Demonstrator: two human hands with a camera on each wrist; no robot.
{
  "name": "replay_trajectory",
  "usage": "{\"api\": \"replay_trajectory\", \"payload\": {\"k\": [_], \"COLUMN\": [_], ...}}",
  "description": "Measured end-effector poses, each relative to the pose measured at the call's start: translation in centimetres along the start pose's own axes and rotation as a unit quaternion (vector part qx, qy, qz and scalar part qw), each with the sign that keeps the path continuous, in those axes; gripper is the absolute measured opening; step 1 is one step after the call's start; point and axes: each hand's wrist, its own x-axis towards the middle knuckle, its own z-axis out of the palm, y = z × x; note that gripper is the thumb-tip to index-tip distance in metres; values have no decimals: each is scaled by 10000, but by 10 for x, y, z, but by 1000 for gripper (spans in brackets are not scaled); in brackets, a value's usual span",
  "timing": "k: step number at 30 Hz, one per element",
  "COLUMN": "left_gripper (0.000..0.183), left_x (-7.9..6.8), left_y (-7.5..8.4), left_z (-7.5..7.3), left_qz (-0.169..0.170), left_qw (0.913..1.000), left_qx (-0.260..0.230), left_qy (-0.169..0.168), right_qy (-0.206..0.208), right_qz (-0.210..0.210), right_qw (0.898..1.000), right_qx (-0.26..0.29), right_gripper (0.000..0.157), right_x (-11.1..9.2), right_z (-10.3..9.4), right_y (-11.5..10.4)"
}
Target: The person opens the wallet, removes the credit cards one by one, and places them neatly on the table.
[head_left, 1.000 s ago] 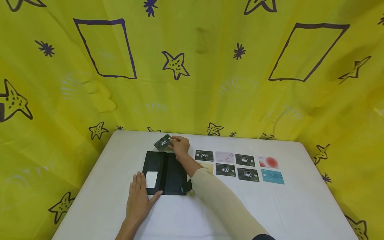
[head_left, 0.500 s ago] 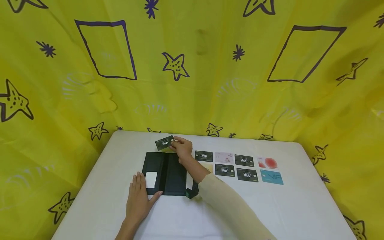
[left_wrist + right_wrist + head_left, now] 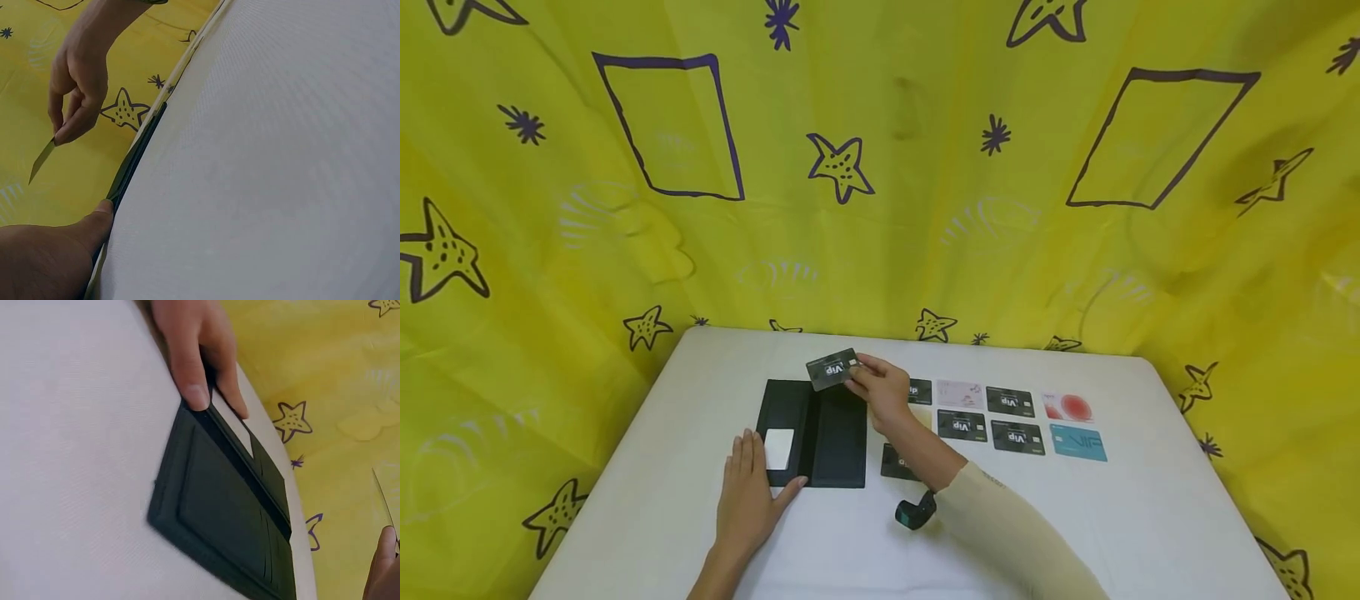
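Note:
A dark wallet (image 3: 840, 442) lies spread flat on the table, a white rectangle (image 3: 778, 450) showing on its left half. My left hand (image 3: 747, 492) rests along the left side with straight fingers, its thumb on the bottom edge near the fold. Above the wallet's top edge, my right hand (image 3: 886, 393) pinches a black VIP card (image 3: 831, 369) by its right end, the card tilted. In the left wrist view that card (image 3: 41, 161) hangs thin, nearly edge-on, from the fingertips. Card slots show on the wallet (image 3: 225, 506) in the right wrist view.
Right of the wallet, several cards lie in rows on the white table (image 3: 1075, 533), among them a blue card (image 3: 1078, 442), a red-dotted card (image 3: 1069, 407) and a pink card (image 3: 959, 393). My right forearm partly covers another black card (image 3: 895, 463). A yellow curtain (image 3: 910, 250) stands behind.
My right hand has moved right and slightly toward me with the black card, which now overlaps the wallet's top edge. The left hand stays put.

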Motion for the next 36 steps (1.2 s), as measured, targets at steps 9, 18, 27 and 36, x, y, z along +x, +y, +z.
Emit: {"api": "replay_trajectory", "payload": {"k": [9,18,27,36], "left_gripper": [107,107,106,108], "left_x": [1,2,-1,-1], "left_y": [0,-2,2,-1], "left_z": [0,-2,-3,3], "left_qz": [39,-40,-32,76], "left_qw": [10000,10000,9999,9999], "left_qx": [-55,-17,-35,-65], "left_qy": [24,-53,-96,139], "right_qy": [102,559,1002,1361], "right_qz": [-135,23,127,54], "right_qw": [9991,9981,9947,9905], "right_qx": [-377,-241,-186,-215], "right_gripper": [34,37,38,36], "right_x": [-22,-35,-60,-88], "right_z": [-43,-81,-113,-139], "right_y": [-14,-23,-26,-31]}}
